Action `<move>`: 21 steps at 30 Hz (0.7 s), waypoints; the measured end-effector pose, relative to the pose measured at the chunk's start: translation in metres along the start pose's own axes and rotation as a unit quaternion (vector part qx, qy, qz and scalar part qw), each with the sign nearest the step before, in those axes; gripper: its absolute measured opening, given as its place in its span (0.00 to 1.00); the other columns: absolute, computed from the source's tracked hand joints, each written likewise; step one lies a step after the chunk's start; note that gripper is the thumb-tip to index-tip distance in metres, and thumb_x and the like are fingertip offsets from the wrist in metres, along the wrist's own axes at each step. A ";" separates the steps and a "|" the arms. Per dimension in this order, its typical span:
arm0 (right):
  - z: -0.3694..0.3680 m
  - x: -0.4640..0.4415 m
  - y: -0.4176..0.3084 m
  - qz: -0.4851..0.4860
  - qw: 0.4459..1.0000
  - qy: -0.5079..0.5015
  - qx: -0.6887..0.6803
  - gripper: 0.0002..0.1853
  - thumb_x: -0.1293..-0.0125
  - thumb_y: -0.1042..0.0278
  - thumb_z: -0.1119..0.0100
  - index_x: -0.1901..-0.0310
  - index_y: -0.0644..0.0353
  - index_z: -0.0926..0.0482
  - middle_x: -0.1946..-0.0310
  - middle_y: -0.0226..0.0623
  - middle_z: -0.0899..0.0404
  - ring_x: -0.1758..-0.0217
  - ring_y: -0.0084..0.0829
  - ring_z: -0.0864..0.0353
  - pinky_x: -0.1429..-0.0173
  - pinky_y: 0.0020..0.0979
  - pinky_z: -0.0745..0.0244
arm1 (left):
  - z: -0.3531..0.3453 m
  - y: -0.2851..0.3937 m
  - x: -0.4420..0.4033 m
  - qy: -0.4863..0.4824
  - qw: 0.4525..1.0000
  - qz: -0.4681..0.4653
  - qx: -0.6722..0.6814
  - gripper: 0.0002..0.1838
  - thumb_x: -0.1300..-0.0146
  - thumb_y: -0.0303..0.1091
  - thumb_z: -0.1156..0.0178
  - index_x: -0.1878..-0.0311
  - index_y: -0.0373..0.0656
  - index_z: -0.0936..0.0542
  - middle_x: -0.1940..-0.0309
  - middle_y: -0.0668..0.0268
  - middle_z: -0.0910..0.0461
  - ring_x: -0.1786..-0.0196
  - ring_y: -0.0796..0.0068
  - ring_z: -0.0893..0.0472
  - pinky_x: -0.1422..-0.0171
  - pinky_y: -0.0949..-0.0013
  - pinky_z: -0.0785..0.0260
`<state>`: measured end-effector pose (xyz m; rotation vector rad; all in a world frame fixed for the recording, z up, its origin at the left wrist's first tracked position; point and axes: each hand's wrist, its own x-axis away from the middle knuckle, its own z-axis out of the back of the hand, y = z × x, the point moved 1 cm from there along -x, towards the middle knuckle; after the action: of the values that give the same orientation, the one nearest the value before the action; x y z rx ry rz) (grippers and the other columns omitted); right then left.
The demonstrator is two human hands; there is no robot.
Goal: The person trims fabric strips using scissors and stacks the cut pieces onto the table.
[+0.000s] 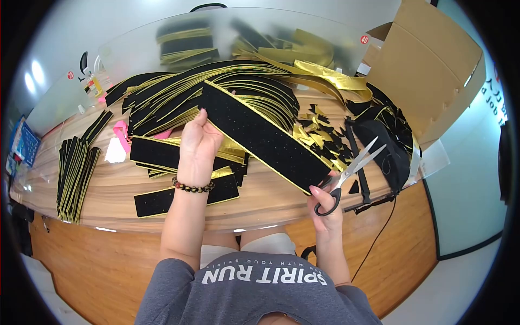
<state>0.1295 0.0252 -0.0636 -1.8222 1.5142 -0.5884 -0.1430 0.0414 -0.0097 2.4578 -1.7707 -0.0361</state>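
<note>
- The left grip [199, 138] is closed on the upper-left end of a black band [265, 138], thumb on its face near the gold edge.
- The right grip [326, 208] pinches the band's lower-right end and also holds the scissors [357, 165], whose blades are parted and point up and to the right.
- The band is held slantwise between both grips, above the surface [260, 208].
- A beaded bracelet [193, 188] circles the left wrist.
- Short strips [157, 150], black with gold edges, lie on the surface about the left forearm.
- Just beyond the band, a pile [179, 89] of long black-and-gold strips curves across the surface.
- Black and gold scraps [311, 132] are heaped between the pile and the scissors.
- Right of the scraps lies black cloth [385, 146].
- Pink ribbon [121, 132] lies left of the left grip; farther left is a bundle [73, 170] of narrow strips.
- At the far side, gold material [336, 78] lies near an open cardboard box [439, 65].
</note>
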 end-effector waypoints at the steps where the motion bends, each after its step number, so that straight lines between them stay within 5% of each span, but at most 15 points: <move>1: -0.003 0.002 0.001 -0.013 0.998 -0.006 -0.053 0.25 0.54 0.83 0.37 0.53 0.55 0.32 0.62 0.30 0.27 0.58 0.23 0.27 0.53 0.24 0.31 | 0.000 -0.002 0.000 0.000 1.000 -0.001 0.000 0.17 0.29 0.34 0.65 0.46 0.33 0.36 0.42 0.48 0.35 0.39 0.51 0.33 0.35 0.54 0.38; 3: 0.003 0.000 0.003 -0.024 0.994 -0.014 -0.106 0.24 0.53 0.84 0.40 0.53 0.54 0.31 0.58 0.31 0.27 0.53 0.25 0.27 0.51 0.25 0.33 | -0.001 -0.009 0.003 0.008 1.000 -0.019 0.003 0.16 0.30 0.33 0.65 0.46 0.33 0.36 0.43 0.47 0.34 0.39 0.51 0.33 0.34 0.54 0.39; 6: 0.025 -0.014 -0.012 0.010 0.981 0.009 0.192 0.22 0.51 0.73 0.35 0.54 0.61 0.31 0.61 0.40 0.22 0.64 0.26 0.23 0.55 0.26 0.30 | -0.011 -0.006 0.011 -0.044 0.986 -0.098 -0.126 0.16 0.30 0.33 0.65 0.47 0.33 0.35 0.44 0.46 0.33 0.39 0.50 0.34 0.34 0.53 0.39; 7: 0.028 -0.018 -0.022 0.026 0.973 0.017 0.228 0.22 0.51 0.70 0.34 0.54 0.62 0.31 0.63 0.42 0.21 0.66 0.25 0.23 0.56 0.25 0.30 | -0.023 -0.008 0.024 -0.078 0.971 -0.098 -0.206 0.11 0.31 0.31 0.59 0.51 0.35 0.33 0.50 0.52 0.27 0.47 0.63 0.26 0.41 0.63 0.32; 8: 0.031 -0.021 -0.033 0.042 0.964 0.027 0.263 0.23 0.51 0.68 0.33 0.55 0.63 0.31 0.65 0.43 0.20 0.69 0.25 0.23 0.58 0.25 0.30 | -0.028 -0.014 0.031 -0.081 0.970 -0.098 -0.206 0.11 0.31 0.31 0.59 0.51 0.35 0.33 0.50 0.52 0.27 0.47 0.63 0.26 0.41 0.63 0.32; 10: 0.014 -0.025 -0.060 0.093 0.953 -0.007 0.289 0.27 0.54 0.65 0.30 0.53 0.63 0.32 0.65 0.44 0.20 0.69 0.24 0.24 0.61 0.23 0.29 | -0.037 -0.035 0.046 -0.106 0.947 -0.132 -0.271 0.07 0.33 0.30 0.53 0.55 0.39 0.32 0.60 0.65 0.24 0.61 0.83 0.26 0.57 0.78 0.32; 12: -0.017 -0.023 -0.081 0.130 0.948 -0.064 0.285 0.29 0.55 0.65 0.28 0.53 0.63 0.32 0.64 0.43 0.20 0.70 0.21 0.25 0.62 0.21 0.30 | -0.054 -0.070 0.076 -0.132 0.929 -0.095 -0.333 0.05 0.35 0.28 0.48 0.57 0.42 0.31 0.68 0.75 0.28 0.69 0.94 0.34 0.68 0.86 0.42; 16: -0.063 -0.014 -0.107 0.098 0.948 -0.105 0.284 0.30 0.62 0.75 0.26 0.54 0.61 0.31 0.71 0.28 0.25 0.72 0.16 0.29 0.69 0.15 0.35 | -0.065 -0.108 0.107 -0.139 0.921 -0.018 -0.362 0.07 0.39 0.26 0.44 0.58 0.39 0.28 0.70 0.73 0.25 0.67 0.87 0.29 0.61 0.81 0.36; 21: -0.060 -0.011 -0.102 0.087 0.975 -0.119 0.163 0.26 0.61 0.82 0.29 0.57 0.59 0.29 0.72 0.23 0.29 0.71 0.15 0.29 0.68 0.16 0.34 | -0.056 -0.098 0.109 -0.187 0.906 0.028 -0.379 0.07 0.44 0.22 0.40 0.61 0.37 0.22 0.67 0.70 0.23 0.63 0.84 0.26 0.56 0.80 0.33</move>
<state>0.1517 0.0321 0.0529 -1.4372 1.3126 -0.4807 -0.0110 -0.0273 0.0404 1.8910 -1.5187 -1.0389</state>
